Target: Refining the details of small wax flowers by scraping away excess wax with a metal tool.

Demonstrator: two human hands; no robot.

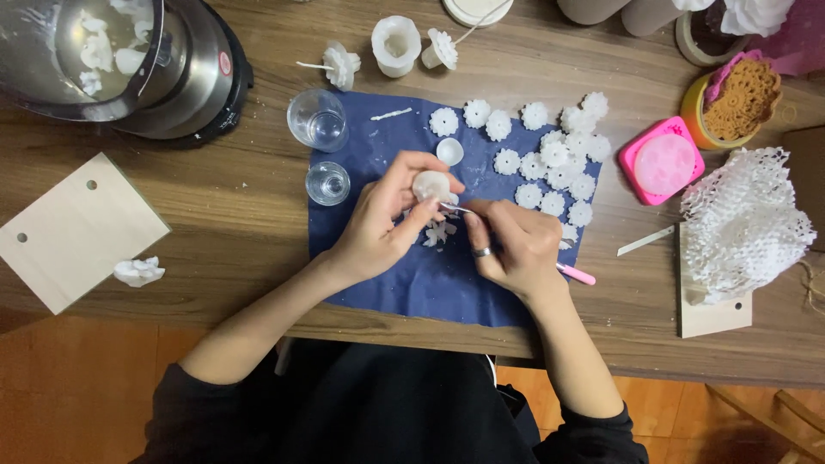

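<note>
A small white wax piece (430, 185) sits pinched between thumb and fingertips of the left hand (384, 225), raised just above the middle of a dark blue cloth (430, 283) on the wooden table (241, 206). The left grip is narrow and closed on the piece, palm turned toward three o'clock, forearm running down to seven o'clock. The right hand (514, 245) meets it from four o'clock, fingers curled tight around a thin pink-handled tool (574, 273) whose metal tip touches the underside of the wax piece; a ring shows on one finger, and the handle end sticks out at four o'clock. Just under the hands lie white wax crumbs (440, 233). At one o'clock on the cloth is a cluster of white wax flowers (554, 159). At eleven o'clock stand two clear glasses (318, 120). Farther off at ten o'clock is a metal melting pot (112, 51), and at three o'clock a pink mould (662, 161).
</note>
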